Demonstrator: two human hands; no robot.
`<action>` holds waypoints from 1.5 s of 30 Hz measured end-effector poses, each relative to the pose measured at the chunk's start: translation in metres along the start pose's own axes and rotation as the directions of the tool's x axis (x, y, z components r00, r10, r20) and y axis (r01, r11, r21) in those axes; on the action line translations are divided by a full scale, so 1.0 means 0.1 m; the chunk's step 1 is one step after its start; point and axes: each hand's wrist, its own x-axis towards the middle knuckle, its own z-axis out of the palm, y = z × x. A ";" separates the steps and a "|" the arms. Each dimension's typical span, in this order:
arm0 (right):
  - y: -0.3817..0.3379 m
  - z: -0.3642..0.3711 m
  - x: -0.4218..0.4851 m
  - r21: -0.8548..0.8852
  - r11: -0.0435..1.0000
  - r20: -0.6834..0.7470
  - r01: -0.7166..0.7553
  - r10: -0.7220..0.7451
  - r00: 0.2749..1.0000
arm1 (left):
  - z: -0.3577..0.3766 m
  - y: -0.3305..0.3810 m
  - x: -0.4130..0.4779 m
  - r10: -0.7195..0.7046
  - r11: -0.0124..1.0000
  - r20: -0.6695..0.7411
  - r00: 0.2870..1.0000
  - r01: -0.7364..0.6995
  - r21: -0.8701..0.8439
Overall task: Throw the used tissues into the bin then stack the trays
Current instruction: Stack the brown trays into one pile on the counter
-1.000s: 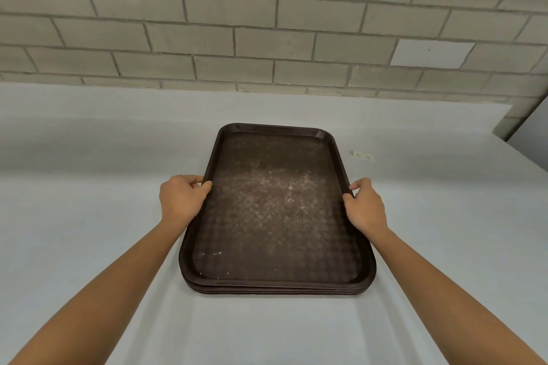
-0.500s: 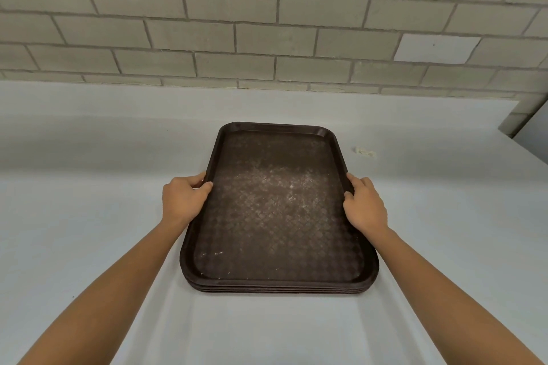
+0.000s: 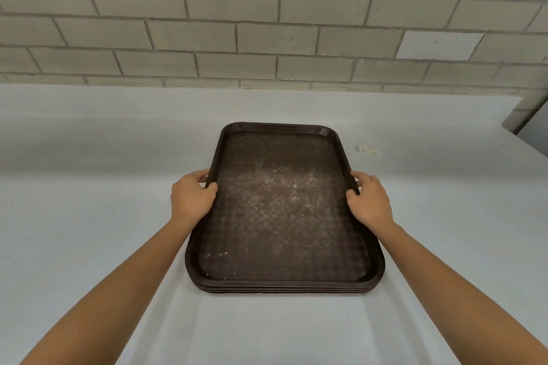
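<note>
Left hand (image 3: 191, 201) and right hand (image 3: 370, 201) grip the tray (image 3: 281, 216) by its side rims, fingers curled (seemingly squaring the stack (image 3: 284, 289)).

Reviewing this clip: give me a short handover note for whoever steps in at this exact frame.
The left hand grips the left rim of the top tray; the right hand grips its right rim.
The stack sits on the grey table, edges about flush.
Done: trays look stacked, no tissue on top.
Left: a white scrap, maybe tissue, lies right of the stack; no bin in view.
</note>
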 end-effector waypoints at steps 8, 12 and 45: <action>-0.02 -0.04 0.03 0.033 0.999 0.004 0.014 -0.014 1.000 | 0.18 0.31 0.07 0.222 0.971 -0.036 0.974 -0.218 0.094; 0.01 -0.07 0.12 0.082 0.996 0.051 0.033 -0.037 0.998 | 0.37 0.53 0.04 0.239 0.965 -0.048 0.970 -0.231 0.127; 0.25 -0.16 0.37 0.014 0.989 0.265 -0.147 0.138 0.954 | 0.42 0.43 0.02 -0.264 0.924 0.060 0.963 0.235 0.301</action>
